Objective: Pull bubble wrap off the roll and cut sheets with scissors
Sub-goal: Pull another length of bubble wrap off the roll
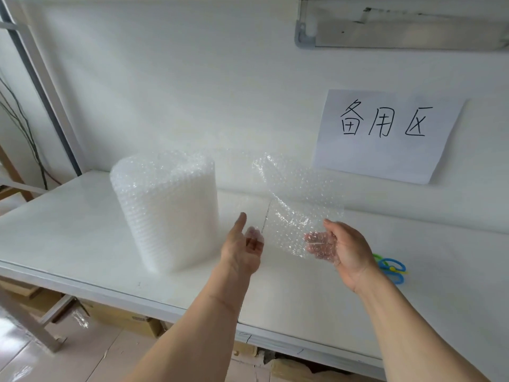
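Now the right hand grips the free end of the bubble wrap, left hand open beside it, roll upright on the counter — draw rightward evenly, steady the roll, before reaching for the scissors.

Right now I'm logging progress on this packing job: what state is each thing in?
Bubble wrap roll: standing upright on the table.
Loose bubble wrap sheet: lifted off the table, held between both hands.
Left hand: fingers behind the sheet's left edge, thumb raised.
Right hand: gripping the sheet's lower right corner.
Scissors: lying unused on the table, behind the right hand.
Paper sign: fixed to the wall.
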A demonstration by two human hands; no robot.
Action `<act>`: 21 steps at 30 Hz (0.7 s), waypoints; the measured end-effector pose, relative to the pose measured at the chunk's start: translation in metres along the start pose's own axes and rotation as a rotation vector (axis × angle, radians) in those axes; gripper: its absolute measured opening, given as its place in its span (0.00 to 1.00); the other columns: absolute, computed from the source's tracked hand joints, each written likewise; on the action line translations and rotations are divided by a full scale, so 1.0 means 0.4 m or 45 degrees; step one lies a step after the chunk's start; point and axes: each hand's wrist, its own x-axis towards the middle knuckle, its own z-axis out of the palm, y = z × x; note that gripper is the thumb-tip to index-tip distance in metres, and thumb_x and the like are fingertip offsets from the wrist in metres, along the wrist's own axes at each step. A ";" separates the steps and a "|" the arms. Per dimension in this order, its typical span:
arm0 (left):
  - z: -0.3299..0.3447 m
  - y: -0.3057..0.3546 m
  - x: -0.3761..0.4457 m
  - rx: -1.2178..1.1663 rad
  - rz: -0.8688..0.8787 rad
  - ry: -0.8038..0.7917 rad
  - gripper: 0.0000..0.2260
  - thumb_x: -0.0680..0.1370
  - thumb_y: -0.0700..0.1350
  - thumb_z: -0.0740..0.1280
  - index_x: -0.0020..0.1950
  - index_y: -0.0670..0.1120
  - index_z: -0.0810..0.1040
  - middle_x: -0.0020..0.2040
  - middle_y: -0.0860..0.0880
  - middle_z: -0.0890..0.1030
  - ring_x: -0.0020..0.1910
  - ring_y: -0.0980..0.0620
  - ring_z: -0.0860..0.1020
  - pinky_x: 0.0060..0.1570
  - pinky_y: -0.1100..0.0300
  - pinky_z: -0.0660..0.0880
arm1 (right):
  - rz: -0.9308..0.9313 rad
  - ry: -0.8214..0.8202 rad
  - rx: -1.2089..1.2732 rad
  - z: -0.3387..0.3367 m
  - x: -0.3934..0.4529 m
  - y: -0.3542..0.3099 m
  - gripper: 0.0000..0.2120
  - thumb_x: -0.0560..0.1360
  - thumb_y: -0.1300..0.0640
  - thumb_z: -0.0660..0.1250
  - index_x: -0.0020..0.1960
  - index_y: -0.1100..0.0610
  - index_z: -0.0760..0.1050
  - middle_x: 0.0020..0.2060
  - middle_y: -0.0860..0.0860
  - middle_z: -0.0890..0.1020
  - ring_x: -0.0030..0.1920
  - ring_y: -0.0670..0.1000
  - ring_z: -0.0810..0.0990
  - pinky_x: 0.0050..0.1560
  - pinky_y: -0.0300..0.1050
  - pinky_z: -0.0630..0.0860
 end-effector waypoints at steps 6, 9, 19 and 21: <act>-0.019 -0.028 -0.001 0.147 0.011 -0.040 0.07 0.74 0.38 0.73 0.41 0.40 0.76 0.30 0.48 0.74 0.25 0.52 0.74 0.28 0.63 0.75 | 0.114 0.178 -0.081 -0.040 0.015 0.039 0.05 0.78 0.54 0.66 0.47 0.56 0.74 0.39 0.59 0.86 0.34 0.56 0.84 0.38 0.46 0.76; -0.034 -0.041 -0.003 0.170 0.036 -0.068 0.04 0.76 0.36 0.70 0.42 0.39 0.77 0.35 0.46 0.76 0.33 0.49 0.77 0.42 0.59 0.78 | 0.146 0.253 -0.122 -0.044 0.020 0.059 0.07 0.77 0.53 0.67 0.45 0.57 0.74 0.37 0.57 0.86 0.31 0.55 0.84 0.38 0.45 0.77; -0.051 -0.080 0.016 0.213 0.185 -0.048 0.08 0.76 0.35 0.69 0.53 0.39 0.76 0.41 0.45 0.81 0.39 0.49 0.83 0.40 0.58 0.80 | -0.403 0.682 -1.012 -0.001 0.054 0.029 0.45 0.69 0.35 0.69 0.77 0.54 0.56 0.72 0.55 0.68 0.71 0.57 0.68 0.67 0.55 0.67; -0.048 -0.084 0.017 0.218 0.194 -0.052 0.09 0.76 0.35 0.69 0.55 0.39 0.75 0.40 0.45 0.81 0.39 0.50 0.83 0.41 0.58 0.80 | -0.563 0.717 -1.159 0.017 0.068 0.005 0.49 0.67 0.34 0.70 0.78 0.55 0.53 0.75 0.57 0.64 0.74 0.58 0.63 0.70 0.56 0.62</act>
